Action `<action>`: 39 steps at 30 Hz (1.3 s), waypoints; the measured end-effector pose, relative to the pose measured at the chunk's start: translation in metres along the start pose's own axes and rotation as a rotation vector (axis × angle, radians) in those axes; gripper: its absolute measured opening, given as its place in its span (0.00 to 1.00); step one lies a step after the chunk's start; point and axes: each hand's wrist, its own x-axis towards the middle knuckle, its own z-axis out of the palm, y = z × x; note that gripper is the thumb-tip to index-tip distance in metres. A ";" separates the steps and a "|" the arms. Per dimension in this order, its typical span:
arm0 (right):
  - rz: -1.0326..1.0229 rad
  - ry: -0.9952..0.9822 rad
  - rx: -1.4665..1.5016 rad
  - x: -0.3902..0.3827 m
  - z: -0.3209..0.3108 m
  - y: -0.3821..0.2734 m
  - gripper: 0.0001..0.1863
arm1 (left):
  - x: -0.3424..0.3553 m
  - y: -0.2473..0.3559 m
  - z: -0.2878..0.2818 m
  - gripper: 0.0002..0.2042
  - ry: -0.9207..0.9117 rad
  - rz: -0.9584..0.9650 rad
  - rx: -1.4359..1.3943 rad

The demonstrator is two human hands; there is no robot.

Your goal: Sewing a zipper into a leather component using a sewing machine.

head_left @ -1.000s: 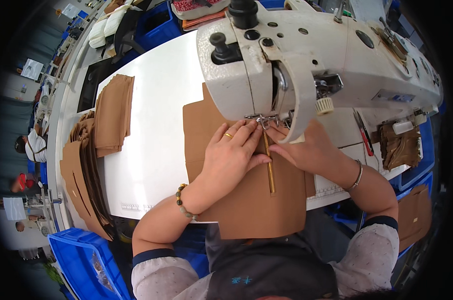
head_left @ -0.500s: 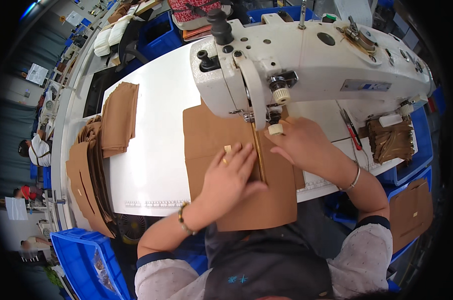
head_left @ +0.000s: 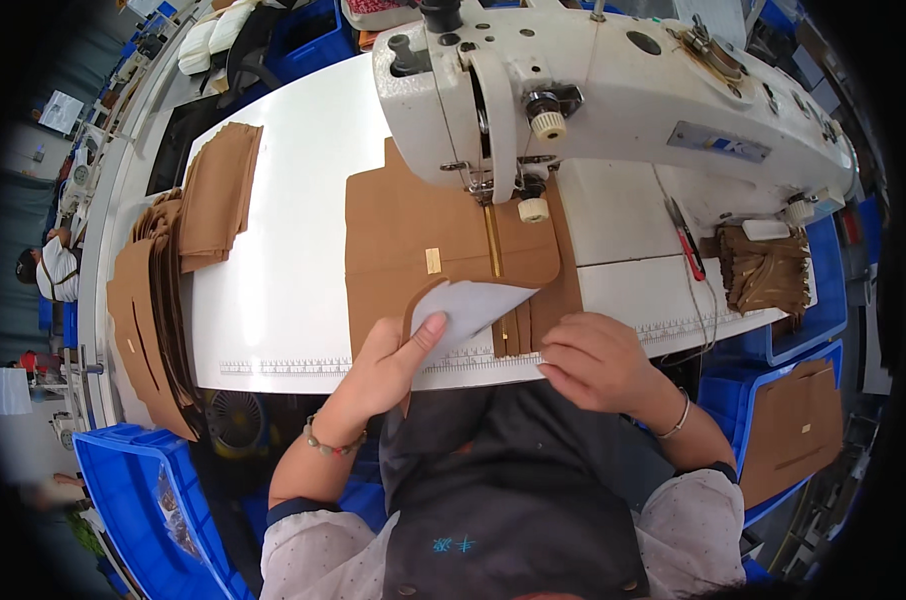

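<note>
A brown fabric panel (head_left: 413, 220) with a small gold label (head_left: 433, 261) lies under the needle area of a white sewing machine (head_left: 613, 90). Its near corner is folded up, showing a pale underside (head_left: 463, 308). My left hand (head_left: 381, 365) grips that turned-up edge, thumb on the pale side. A gold-toothed zipper (head_left: 494, 243) runs from the presser foot toward me, its brown near end (head_left: 513, 335) visible past the fold. Beside this end, my right hand (head_left: 601, 362) has its fingertips pinched together; whatever is between them is too small to make out.
Stacks of brown pieces (head_left: 218, 200) (head_left: 138, 310) lie at the left. Red-handled snips (head_left: 689, 245) and a bundle of brown strips (head_left: 763, 268) are on the right. A ruler strip (head_left: 273, 368) follows the table's front edge. Blue bins (head_left: 138, 500) stand at both sides.
My left hand has gone from lying flat on the panel to lifting its near edge. My right hand has come away from the presser foot toward me, beside the zipper's end.
</note>
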 end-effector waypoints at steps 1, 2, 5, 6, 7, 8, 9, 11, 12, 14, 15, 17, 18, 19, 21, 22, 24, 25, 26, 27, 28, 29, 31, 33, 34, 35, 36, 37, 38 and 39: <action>-0.030 -0.028 -0.028 0.001 0.007 -0.001 0.11 | 0.000 0.000 0.000 0.23 0.010 -0.084 -0.067; -0.046 -0.075 -0.049 0.003 0.012 -0.002 0.12 | 0.001 0.000 0.001 0.24 -0.025 -0.030 -0.059; -0.069 -0.135 -0.114 0.008 0.023 -0.002 0.14 | 0.000 -0.003 0.006 0.24 0.017 0.074 -0.070; -0.088 -0.123 -0.120 0.009 0.025 -0.001 0.14 | 0.000 -0.003 0.006 0.24 0.010 0.089 -0.096; -0.124 -0.110 -0.162 0.010 0.027 -0.001 0.15 | 0.000 -0.004 0.006 0.24 0.009 0.102 -0.113; -0.153 -0.081 -0.199 0.010 0.029 0.000 0.15 | 0.000 -0.004 0.005 0.24 0.009 0.103 -0.128; -0.161 -0.104 -0.200 0.010 0.030 0.000 0.15 | 0.000 -0.004 0.005 0.24 -0.001 0.108 -0.117; -0.152 -0.079 -0.202 0.010 0.031 0.001 0.16 | 0.000 -0.004 0.004 0.24 -0.009 0.113 -0.109; -0.152 -0.101 -0.208 0.010 0.031 0.001 0.16 | 0.000 -0.004 0.005 0.24 -0.001 0.129 -0.117; -0.113 -0.073 -0.164 0.009 0.030 0.001 0.14 | 0.000 -0.004 0.005 0.24 0.014 0.144 -0.128; -0.123 -0.088 -0.169 0.008 0.030 0.001 0.14 | 0.001 -0.004 0.004 0.24 -0.005 0.130 -0.132; -0.114 -0.081 -0.169 0.008 0.029 0.001 0.13 | 0.001 -0.006 0.003 0.24 -0.021 0.116 -0.139; -0.124 -0.092 -0.176 0.008 0.029 0.001 0.13 | 0.001 -0.007 0.002 0.24 -0.036 0.116 -0.139; -0.122 -0.091 -0.178 0.008 0.029 0.001 0.13 | 0.001 -0.008 0.002 0.24 -0.052 0.114 -0.138; -0.121 -0.089 -0.180 0.009 0.029 0.001 0.13 | 0.002 -0.009 0.001 0.24 -0.052 0.113 -0.120; -0.128 -0.084 -0.190 0.009 0.029 0.001 0.13 | 0.002 -0.009 0.001 0.24 -0.057 0.112 -0.102; -0.134 -0.080 -0.200 0.009 0.030 0.001 0.13 | 0.003 -0.008 0.000 0.24 -0.069 0.076 -0.096; -0.144 -0.092 -0.213 0.008 0.030 0.001 0.13 | 0.003 -0.007 -0.001 0.24 -0.077 0.018 -0.083; -0.147 -0.092 -0.218 0.007 0.030 0.000 0.13 | 0.002 -0.006 -0.001 0.24 -0.082 0.039 -0.091; -0.153 -0.104 -0.225 0.005 0.030 0.000 0.13 | 0.002 -0.004 -0.001 0.23 -0.071 0.045 -0.085; -0.171 -0.112 -0.239 0.004 0.031 -0.002 0.13 | 0.001 -0.002 -0.001 0.22 -0.073 0.014 -0.070; -0.183 -0.117 -0.253 0.001 0.031 -0.003 0.14 | 0.001 -0.001 -0.001 0.22 -0.059 0.051 -0.080; -0.174 -0.128 -0.271 -0.005 0.033 -0.006 0.16 | -0.002 0.002 0.000 0.20 -0.152 -0.126 0.030; -0.158 -0.140 -0.290 -0.012 0.035 -0.009 0.18 | -0.003 0.003 0.007 0.20 -0.100 0.205 0.239; -0.129 -0.122 -0.201 -0.015 0.036 -0.009 0.19 | -0.004 0.002 0.012 0.22 -0.031 0.584 0.452; -0.092 -0.090 -0.101 -0.017 0.038 -0.010 0.21 | -0.010 0.002 0.020 0.30 0.025 0.590 0.527; -0.097 -0.105 -0.111 -0.020 0.039 -0.010 0.21 | -0.014 0.002 0.025 0.30 0.023 0.590 0.525; -0.086 -0.113 -0.105 -0.022 0.041 -0.010 0.22 | -0.018 0.001 0.030 0.29 0.058 0.589 0.636; -0.076 -0.121 -0.098 -0.024 0.043 -0.009 0.23 | -0.021 0.000 0.034 0.28 0.080 0.575 0.745; -0.076 -0.121 -0.098 -0.026 0.044 -0.008 0.23 | -0.023 -0.001 0.038 0.27 0.091 0.551 0.776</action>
